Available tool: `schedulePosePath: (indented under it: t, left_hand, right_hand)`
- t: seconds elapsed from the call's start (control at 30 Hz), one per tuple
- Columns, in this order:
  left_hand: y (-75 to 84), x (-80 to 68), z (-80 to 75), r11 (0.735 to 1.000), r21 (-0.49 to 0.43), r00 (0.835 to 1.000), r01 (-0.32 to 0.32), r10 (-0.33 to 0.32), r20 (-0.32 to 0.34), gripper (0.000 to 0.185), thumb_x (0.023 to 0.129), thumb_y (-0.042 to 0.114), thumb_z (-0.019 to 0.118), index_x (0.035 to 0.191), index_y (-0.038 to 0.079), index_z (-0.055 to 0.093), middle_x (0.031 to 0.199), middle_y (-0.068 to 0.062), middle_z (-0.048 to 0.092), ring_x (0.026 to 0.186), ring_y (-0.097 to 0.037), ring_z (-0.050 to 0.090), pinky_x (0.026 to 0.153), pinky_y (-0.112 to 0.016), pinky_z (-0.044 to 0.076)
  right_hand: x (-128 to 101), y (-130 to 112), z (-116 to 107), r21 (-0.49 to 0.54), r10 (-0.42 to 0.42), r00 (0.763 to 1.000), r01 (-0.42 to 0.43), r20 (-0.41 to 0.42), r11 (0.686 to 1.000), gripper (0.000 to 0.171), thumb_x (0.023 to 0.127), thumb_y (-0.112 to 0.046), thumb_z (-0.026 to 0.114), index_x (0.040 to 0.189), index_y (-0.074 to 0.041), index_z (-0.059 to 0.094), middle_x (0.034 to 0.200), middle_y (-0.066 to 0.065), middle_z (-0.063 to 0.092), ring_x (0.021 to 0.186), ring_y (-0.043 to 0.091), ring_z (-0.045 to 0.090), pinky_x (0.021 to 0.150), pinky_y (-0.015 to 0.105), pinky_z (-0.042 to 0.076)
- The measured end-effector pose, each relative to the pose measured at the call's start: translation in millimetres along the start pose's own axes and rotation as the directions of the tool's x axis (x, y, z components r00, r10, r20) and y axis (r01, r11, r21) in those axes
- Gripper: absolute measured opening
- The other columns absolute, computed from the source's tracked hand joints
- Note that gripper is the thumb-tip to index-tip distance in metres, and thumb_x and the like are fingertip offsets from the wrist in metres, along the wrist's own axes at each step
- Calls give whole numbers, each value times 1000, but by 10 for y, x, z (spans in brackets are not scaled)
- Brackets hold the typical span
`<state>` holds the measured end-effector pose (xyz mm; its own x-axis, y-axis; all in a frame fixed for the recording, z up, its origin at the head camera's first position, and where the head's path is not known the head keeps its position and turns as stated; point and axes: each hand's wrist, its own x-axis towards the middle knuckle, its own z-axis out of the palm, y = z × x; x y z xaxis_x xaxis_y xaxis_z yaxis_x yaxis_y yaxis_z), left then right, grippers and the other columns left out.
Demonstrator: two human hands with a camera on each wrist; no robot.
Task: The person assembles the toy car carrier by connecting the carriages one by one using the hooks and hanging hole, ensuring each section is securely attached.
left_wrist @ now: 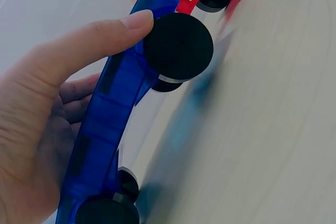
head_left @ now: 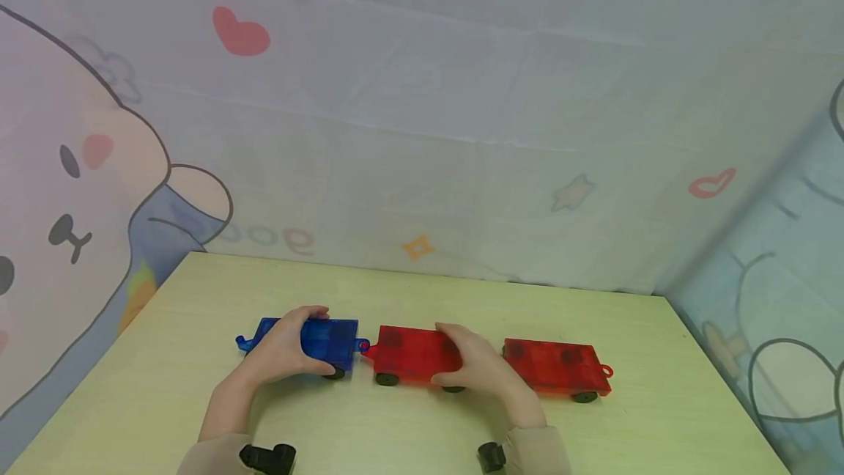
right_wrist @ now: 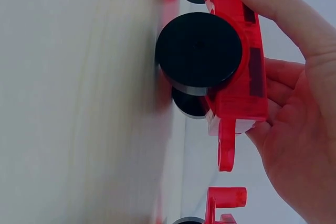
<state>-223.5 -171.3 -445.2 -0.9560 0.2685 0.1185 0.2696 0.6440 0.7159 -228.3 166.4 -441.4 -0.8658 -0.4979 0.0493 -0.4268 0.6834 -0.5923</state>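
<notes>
My left hand (head_left: 280, 356) grips a translucent blue toy train car (head_left: 339, 337) from above, thumb on the near side by a black wheel (left_wrist: 178, 46). My right hand (head_left: 486, 366) holds a red toy train car (head_left: 407, 354) the same way, by its right half. Between these two cars, the blue car's end ring (head_left: 363, 344) overlaps the red car's hook. A second red car (head_left: 560, 366) stands on the table to the right, touched by neither hand. In the right wrist view, the held car's ring (right_wrist: 227, 153) is apart from that car's hook (right_wrist: 228, 197).
The cars form a row across a pale wooden table (head_left: 395, 431). Behind it hangs a printed cloth (head_left: 461, 94) with hearts and a cartoon animal, continuing along the right side. Black wrist cameras (head_left: 269, 458) sit at both sleeves.
</notes>
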Motion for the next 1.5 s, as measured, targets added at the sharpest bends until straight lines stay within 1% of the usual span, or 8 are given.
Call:
schedulePosePath:
  t: [0.37,0.6,0.7,0.73,0.9,1.1,1.3,1.5]
  left_hand:
    - [20,1,4,999,31,1000,10,-10,9,96,63,35,90,139,0,43,136,-17,53,128,-40,45,104,-60,37]
    - [11,7,1,999,41,1000,7,-8,15,96,62,34,90,138,-1,44,136,-18,52,128,-40,45,104,-61,37]
    - [13,7,4,999,46,1000,10,-11,18,95,62,34,90,138,-1,44,136,-18,52,128,-40,45,104,-60,37]
    - [16,6,1,999,50,1000,7,-8,19,95,63,34,90,138,-2,44,136,-18,52,128,-40,45,104,-60,37]
    - [18,8,-5,998,57,1000,9,-10,20,95,63,34,90,138,-2,44,137,-18,52,129,-41,44,104,-60,37]
    - [9,3,-18,997,80,1000,6,-8,22,96,63,36,90,138,-2,43,137,-19,51,128,-41,44,103,-61,37]
    - [5,-4,-26,995,98,1000,14,-15,19,97,63,37,90,139,-1,43,137,-19,51,128,-41,44,103,-61,38]
    - [10,8,-24,994,111,1000,7,-10,28,97,63,37,90,138,-3,43,137,-21,50,127,-42,45,101,-61,39]
  right_hand:
    - [8,4,5,-12,8,1000,-8,13,1000,78,79,-28,78,142,1,42,143,17,47,134,35,42,109,52,36]
    - [-9,-5,-1,-38,-32,999,32,7,999,76,80,-26,78,141,4,42,142,19,48,132,37,43,107,52,38]
    - [-5,-13,-5,-28,-17,1000,18,12,999,77,80,-27,78,142,3,42,143,18,47,133,36,43,108,52,37]
    - [-3,-14,-5,-9,-7,1000,7,15,1000,77,80,-26,78,142,3,41,144,18,46,134,36,42,109,52,36]
    - [6,-17,0,-16,22,999,-22,25,1000,80,80,-30,78,144,0,40,146,16,45,136,34,40,110,51,35]
    - [-2,-25,-1,-12,29,999,-29,27,1000,81,81,-34,77,146,-3,39,148,13,43,137,33,39,110,51,35]
    - [0,-12,1,7,38,999,-38,28,999,82,81,-34,77,146,-3,39,148,13,43,138,33,38,110,51,35]
    - [-5,19,-4,-12,35,999,-35,20,999,82,80,-34,78,145,-2,40,147,14,44,137,33,39,110,51,36]
